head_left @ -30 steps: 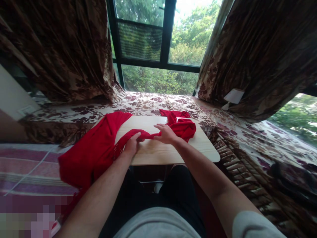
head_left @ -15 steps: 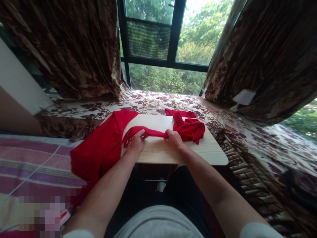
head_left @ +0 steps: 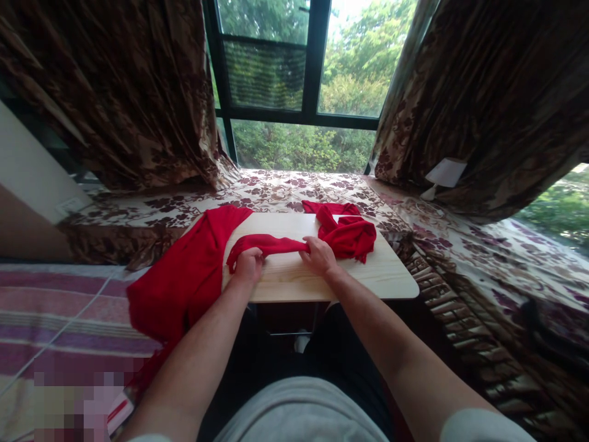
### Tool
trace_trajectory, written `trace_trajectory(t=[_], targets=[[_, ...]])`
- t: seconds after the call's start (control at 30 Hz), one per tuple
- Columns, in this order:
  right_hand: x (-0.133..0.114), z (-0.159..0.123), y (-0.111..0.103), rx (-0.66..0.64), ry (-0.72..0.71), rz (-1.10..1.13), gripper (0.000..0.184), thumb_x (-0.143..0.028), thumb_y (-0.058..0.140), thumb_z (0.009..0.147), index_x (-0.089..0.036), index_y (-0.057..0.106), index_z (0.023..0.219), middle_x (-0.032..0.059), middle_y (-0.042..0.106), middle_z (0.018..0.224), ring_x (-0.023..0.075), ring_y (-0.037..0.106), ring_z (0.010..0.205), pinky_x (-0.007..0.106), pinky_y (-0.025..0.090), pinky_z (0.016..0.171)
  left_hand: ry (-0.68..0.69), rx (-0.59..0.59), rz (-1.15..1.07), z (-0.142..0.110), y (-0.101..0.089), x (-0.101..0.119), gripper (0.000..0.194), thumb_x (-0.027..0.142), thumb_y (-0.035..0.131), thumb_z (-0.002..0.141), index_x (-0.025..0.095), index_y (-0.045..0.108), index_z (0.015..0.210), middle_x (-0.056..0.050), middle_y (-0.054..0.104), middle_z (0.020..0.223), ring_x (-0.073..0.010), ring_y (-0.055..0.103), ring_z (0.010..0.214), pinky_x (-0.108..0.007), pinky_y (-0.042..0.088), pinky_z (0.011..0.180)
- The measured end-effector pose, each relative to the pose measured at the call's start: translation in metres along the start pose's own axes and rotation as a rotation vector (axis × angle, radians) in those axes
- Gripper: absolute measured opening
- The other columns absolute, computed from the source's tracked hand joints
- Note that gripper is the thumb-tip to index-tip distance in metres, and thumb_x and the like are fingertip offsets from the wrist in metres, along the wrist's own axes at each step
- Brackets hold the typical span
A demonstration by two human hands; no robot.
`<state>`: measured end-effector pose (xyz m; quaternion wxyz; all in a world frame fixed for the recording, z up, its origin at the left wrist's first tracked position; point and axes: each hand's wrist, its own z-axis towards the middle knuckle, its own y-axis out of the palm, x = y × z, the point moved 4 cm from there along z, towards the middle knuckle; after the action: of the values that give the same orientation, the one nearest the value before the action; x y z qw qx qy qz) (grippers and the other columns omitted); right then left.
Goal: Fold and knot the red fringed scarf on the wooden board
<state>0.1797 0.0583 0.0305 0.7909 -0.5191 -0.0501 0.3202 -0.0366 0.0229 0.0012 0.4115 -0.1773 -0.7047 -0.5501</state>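
A narrow strip of red scarf lies stretched between my two hands above the pale wooden table. My left hand is closed on its left end, with the fingertips partly hidden behind the thumb side. My right hand pinches the strip's right end between thumb and fingers. Just beyond the right hand sits a bunched red cloth with a fringe; whether it joins the strip I cannot tell. A large red cloth hangs over the table's left edge, beside my left forearm.
A folded red piece lies at the table's far edge. Behind is a floral-covered window ledge, with a small white lamp at the right. A striped bed cover stretches along the left, and dark patterned curtains frame the window.
My left hand has slid slightly left to the strip's fringed end, and its fingers have curled in. My right hand keeps its pinch. The whole view has shifted a little.
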Motion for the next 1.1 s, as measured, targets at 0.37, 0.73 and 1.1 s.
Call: trace_trajectory(t=[0.37, 0.73, 1.1], targets=[[-0.004, -0.002, -0.002, -0.102, -0.093, 0.007, 0.039, -0.04, 0.044, 0.101, -0.02, 0.066, 0.127, 0.0095, 0.07, 0.115, 0.0232, 0.058, 0.109, 0.035, 0.038, 0.096, -0.031, -0.052, -0.058, -0.008, 0.006, 0.008, 0.021, 0.009, 0.069, 0.055, 0.017, 0.069, 0.075, -0.003, 0.074, 0.077, -0.0251, 0.072, 0.085, -0.036, 0.056, 0.076], [-0.007, -0.001, 0.002, -0.096, -0.126, -0.125, 0.02, -0.028, 0.053, 0.092, -0.019, 0.071, 0.089, 0.0087, 0.064, 0.092, 0.0221, 0.055, 0.094, 0.033, 0.04, 0.087, -0.037, -0.057, -0.059, -0.007, 0.006, 0.007, 0.023, 0.015, 0.074, 0.059, 0.016, 0.072, 0.082, -0.006, 0.076, 0.083, -0.0271, 0.074, 0.088, -0.04, 0.06, 0.08], [-0.008, 0.009, 0.007, -0.173, 0.039, 0.358, 0.041, -0.043, 0.064, 0.089, -0.021, 0.067, 0.124, 0.0079, 0.069, 0.12, 0.021, 0.064, 0.109, 0.032, 0.047, 0.096, -0.079, 0.01, -0.111, -0.005, 0.005, 0.002, 0.021, 0.008, 0.075, 0.057, 0.015, 0.067, 0.076, -0.001, 0.073, 0.073, -0.0195, 0.073, 0.073, -0.034, 0.06, 0.08]])
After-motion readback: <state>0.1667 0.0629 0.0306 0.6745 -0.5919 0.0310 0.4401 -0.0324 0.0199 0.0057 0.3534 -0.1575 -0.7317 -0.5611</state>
